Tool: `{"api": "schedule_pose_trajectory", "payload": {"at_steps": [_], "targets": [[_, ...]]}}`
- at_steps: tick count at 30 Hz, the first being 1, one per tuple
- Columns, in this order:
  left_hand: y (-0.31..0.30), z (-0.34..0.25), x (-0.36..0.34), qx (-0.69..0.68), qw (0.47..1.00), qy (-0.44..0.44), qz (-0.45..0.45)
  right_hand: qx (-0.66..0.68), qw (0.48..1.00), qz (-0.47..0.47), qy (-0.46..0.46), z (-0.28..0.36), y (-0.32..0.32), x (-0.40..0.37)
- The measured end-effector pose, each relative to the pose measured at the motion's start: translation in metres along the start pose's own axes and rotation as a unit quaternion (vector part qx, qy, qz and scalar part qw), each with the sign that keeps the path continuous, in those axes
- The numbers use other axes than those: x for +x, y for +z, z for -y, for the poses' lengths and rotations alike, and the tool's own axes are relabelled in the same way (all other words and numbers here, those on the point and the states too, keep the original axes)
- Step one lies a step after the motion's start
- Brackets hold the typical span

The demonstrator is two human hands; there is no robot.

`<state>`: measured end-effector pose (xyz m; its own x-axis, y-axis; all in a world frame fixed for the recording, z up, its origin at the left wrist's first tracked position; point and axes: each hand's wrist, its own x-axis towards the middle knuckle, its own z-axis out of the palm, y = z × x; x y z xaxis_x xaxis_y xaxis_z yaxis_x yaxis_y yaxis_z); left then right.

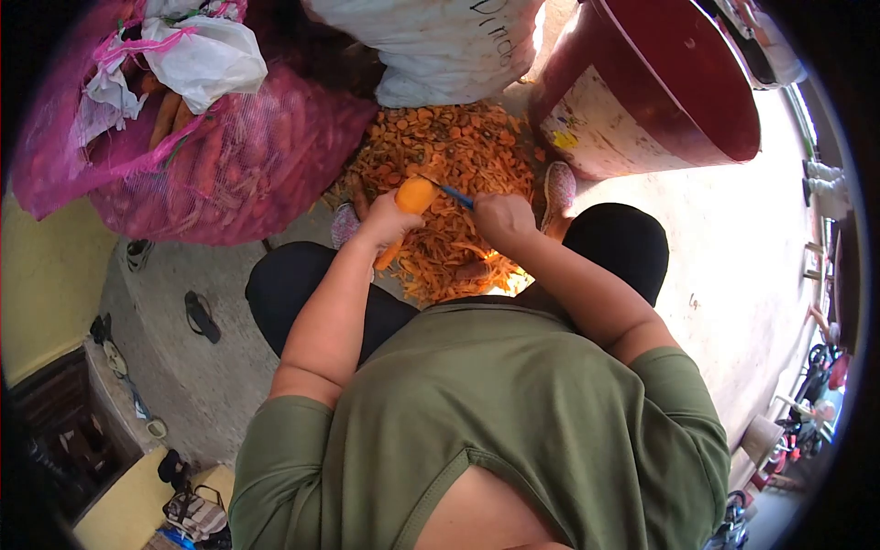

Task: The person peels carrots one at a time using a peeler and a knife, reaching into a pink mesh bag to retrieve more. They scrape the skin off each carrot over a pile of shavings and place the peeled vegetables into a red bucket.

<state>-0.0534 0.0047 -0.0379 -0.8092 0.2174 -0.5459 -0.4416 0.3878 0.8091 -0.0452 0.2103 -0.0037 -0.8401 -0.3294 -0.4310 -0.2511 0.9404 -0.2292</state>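
Note:
My left hand [392, 223] is wrapped round a thick orange carrot [417, 194], one end of it pointing up and away from me. In my right hand [504, 223] is a knife [456, 196] with a blue handle; its thin, dark blade lies against the carrot's top end. Both hands are above a wide heap of orange peelings and round cut slices [458, 147] on the floor between my feet. Close to my knees, a whole carrot [472, 270] lies on the peelings.
A pink mesh sack [229, 183] full of carrots stands at the left. Beyond the heap is a white sack [458, 55] with black writing. A large dark red bucket [642, 92] stands at the right. A dark sandal [201, 316] lies on the concrete floor at the left.

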Motion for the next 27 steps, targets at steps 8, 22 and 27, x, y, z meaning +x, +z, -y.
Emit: {"api": "schedule_pose_trajectory", "payload": {"at_steps": [8,22,27], "targets": [[-0.007,-0.003,-0.003,-0.229,0.963,-0.09,0.108,-0.013,1.0,-0.022,-0.012,-0.002,-0.012,-0.002],[-0.01,-0.015,-0.011,-0.291,0.935,-0.114,0.168,-0.03,0.999,-0.031,-0.005,-0.005,0.004,0.004],[0.002,-0.023,-0.013,-0.058,0.997,0.001,0.049,-0.022,1.0,-0.005,0.003,-0.005,0.003,0.002]]}}
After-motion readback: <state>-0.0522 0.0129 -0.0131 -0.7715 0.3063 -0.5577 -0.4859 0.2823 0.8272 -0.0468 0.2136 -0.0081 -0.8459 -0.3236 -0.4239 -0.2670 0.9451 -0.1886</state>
